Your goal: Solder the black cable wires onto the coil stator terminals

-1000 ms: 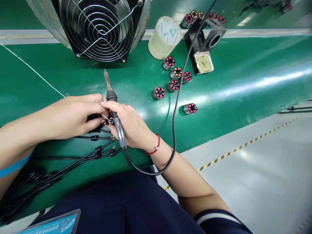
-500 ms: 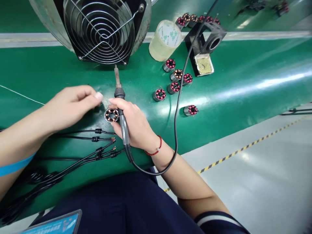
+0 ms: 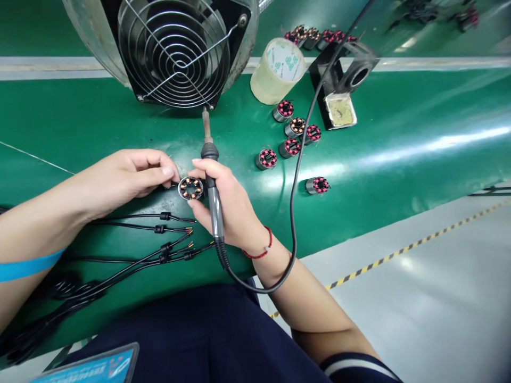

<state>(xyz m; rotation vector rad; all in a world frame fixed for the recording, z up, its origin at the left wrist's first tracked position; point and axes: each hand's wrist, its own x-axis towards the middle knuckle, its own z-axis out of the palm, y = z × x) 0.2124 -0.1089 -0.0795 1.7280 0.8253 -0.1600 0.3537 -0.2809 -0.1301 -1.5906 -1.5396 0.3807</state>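
Observation:
My right hand [image 3: 233, 205] has a soldering iron [image 3: 216, 207] lying across it, tip pointing away from me. Between its thumb and fingers is a small round motor stator [image 3: 190, 188] with copper windings facing up. At the stator's left edge my left hand [image 3: 149, 173] is closed in a pinch; whatever its fingertips hold is too small to make out. Below the hands lie several black cables [image 3: 159, 229] with bare coloured wire ends. Several more stators, one of them at the front [image 3: 318, 185], stand to the right, mostly with red windings.
A fan with a wire guard [image 3: 179, 64] stands at the back, close to the iron's tip. Right of it are a tape roll [image 3: 275, 74] and a black iron stand with a sponge [image 3: 340, 110]. The iron's cord [image 3: 294, 213] loops over my right forearm.
My left hand has closed in on the stator from the left, and its fingertips are now at the rim. The view has shifted slightly; my right hand keeps its hold.

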